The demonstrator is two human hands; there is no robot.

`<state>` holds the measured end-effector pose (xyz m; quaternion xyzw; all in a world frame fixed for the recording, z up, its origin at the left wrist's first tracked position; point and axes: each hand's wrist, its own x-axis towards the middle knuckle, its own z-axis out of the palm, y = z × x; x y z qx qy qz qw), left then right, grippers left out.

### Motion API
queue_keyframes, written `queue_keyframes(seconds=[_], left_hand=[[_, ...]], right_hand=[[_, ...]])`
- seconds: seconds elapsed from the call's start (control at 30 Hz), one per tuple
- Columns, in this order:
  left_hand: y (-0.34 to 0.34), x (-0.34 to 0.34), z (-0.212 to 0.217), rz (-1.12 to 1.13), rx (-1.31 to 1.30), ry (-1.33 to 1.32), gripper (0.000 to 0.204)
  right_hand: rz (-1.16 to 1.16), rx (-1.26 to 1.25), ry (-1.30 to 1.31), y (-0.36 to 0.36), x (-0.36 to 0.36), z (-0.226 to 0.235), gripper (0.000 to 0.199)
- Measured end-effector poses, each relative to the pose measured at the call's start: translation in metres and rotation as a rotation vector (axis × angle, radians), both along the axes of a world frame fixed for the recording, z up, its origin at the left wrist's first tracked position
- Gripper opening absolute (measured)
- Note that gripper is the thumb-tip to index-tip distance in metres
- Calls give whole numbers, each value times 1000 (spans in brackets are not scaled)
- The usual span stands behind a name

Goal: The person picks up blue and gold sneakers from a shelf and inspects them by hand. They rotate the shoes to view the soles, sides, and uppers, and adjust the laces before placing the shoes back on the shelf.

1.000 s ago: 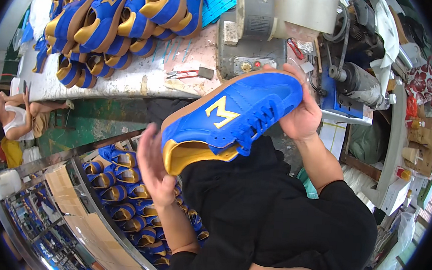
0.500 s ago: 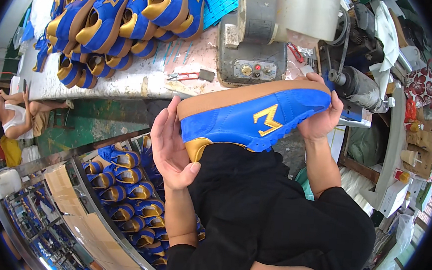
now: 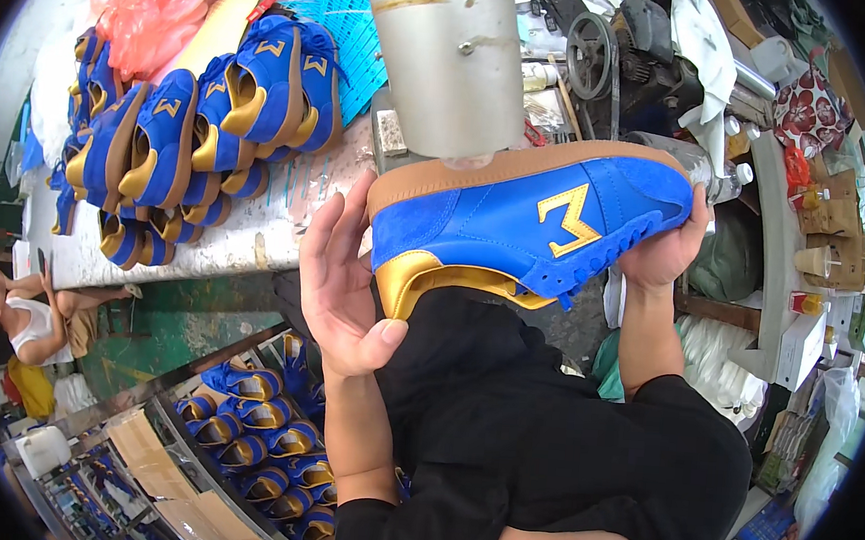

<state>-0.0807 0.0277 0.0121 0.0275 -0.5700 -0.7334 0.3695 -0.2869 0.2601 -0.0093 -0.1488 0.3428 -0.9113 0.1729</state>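
Observation:
A blue sneaker [image 3: 496, 224] with a gold heel, a gold emblem on its side and a brown sole hangs between my hands, sole turned away from me. My left hand [image 3: 346, 289] cups the heel end, thumb pressed on the gold heel part and fingers raised behind it. The toe end rests in my right hand [image 3: 663, 248], whose fingers are partly hidden behind the shoe. At the sole's far edge sits the lower end of a pale metal cylinder [image 3: 452, 66] of a machine; whether they touch I cannot tell.
Finished-looking blue and gold sneakers [image 3: 161, 141] are piled on the white worktable [image 3: 83, 246] at left. More shoes [image 3: 264, 459] fill a rack at lower left. A pulley motor [image 3: 658, 60] and bottles stand at far right. A seated person [image 3: 38, 318] is at far left.
The machine and table now appear lower and further left. Both hands still grip the sneaker, which has moved slightly right, its sole coming up against the cylinder's lower end in view.

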Motion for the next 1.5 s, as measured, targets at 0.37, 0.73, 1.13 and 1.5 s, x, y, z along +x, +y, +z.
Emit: queue_keyframes(seconds=[0.37,0.73,1.13,1.5], left_hand=[[-23,-13,11,-27,101,-61,115],[-43,-5,10,8,42,-75,103],[-51,-6,3,61,56,-92,95],[-60,34,-5,180,101,-77,88]], right_hand=[[38,-15,19,-7,4,8,63],[90,43,71,-27,15,10,66],[101,127,101,-29,24,12,68],[240,146,161,-59,44,16,64]])
